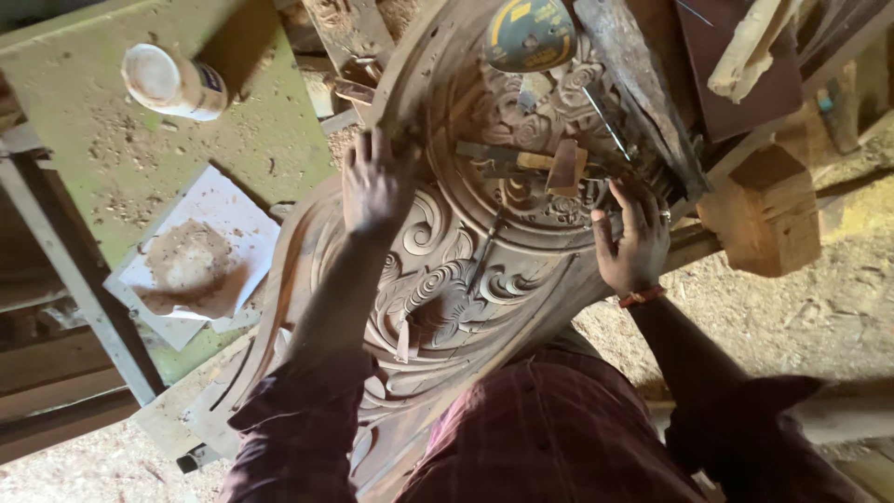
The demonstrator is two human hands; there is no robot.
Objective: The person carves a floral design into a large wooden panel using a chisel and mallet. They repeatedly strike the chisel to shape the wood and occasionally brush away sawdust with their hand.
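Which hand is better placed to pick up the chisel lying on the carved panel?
Right, likely. The right hand rests on the carved wooden panel just beside the chisel. The left hand presses on the panel's outer edge, farther from it.

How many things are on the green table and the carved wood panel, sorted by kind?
White bottle: 1
Paper sheet with sawdust: 1
Yellow grinding disc: 1
Carved wood panel: 1
Wood block: 1
Total: 5
The left hand and right hand both rest on the panel.
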